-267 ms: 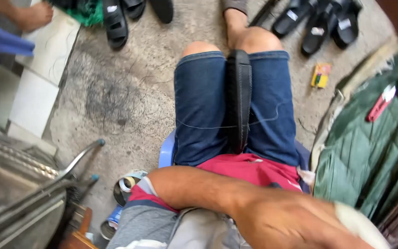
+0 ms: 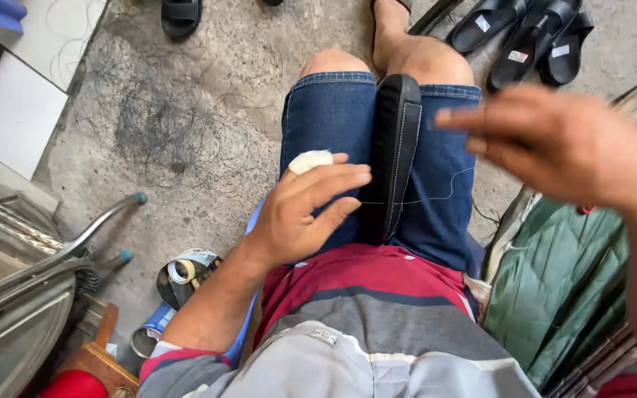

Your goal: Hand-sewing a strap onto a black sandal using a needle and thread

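Black sandal (image 2: 394, 155) lengthwise between thighs

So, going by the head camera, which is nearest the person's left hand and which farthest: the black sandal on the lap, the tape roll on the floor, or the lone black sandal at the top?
Measured from the left hand:
1. Black sandal on the lap, just to the hand's right, between the thighs.
2. Tape roll, down on the floor, left of the forearm.
3. Lone black sandal, far off at the upper left edge.

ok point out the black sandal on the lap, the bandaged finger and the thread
black sandal (image 2: 396, 147), head view, middle of its sole edge
bandaged finger (image 2: 310, 161), head view, white wrap at the tip
thread (image 2: 447, 197), head view, strand lying across the denim thigh
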